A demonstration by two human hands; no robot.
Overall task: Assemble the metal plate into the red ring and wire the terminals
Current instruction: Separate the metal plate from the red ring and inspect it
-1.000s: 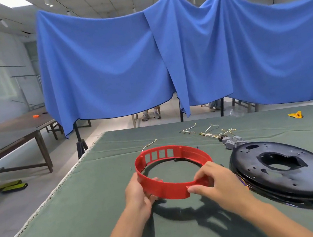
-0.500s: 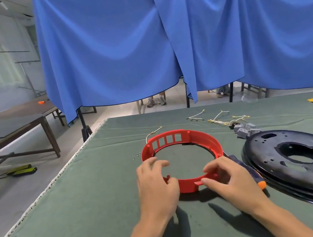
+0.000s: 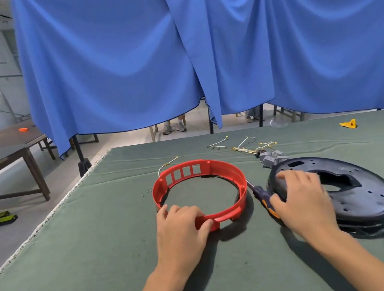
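The red ring [image 3: 241,187] lies flat on the green table cloth [image 3: 89,249]. My left hand [image 3: 181,225] holds its near wall, fingers over the rim and thumb against the outer side. The black metal plate [image 3: 365,196], round with a shaped hole in the middle, rests on the cloth to the right of the ring. My right hand [image 3: 300,198] lies on the plate's left edge, fingers spread over the top and thumb at the rim. Loose wires with terminals [image 3: 248,145] and grey terminal blocks [image 3: 272,157] sit behind the plate.
A screwdriver [image 3: 260,191] with a dark blue and orange handle lies between ring and plate, beside my right thumb. Small screws [image 3: 146,192] lie left of the ring. A yellow piece [image 3: 348,123] sits far right. The table's left edge [image 3: 46,218] runs diagonally; blue curtains hang behind.
The ring went from lifted in both hands to flat on the cloth. My right hand let go of it and moved right onto the black plate. My left hand stays on the ring.
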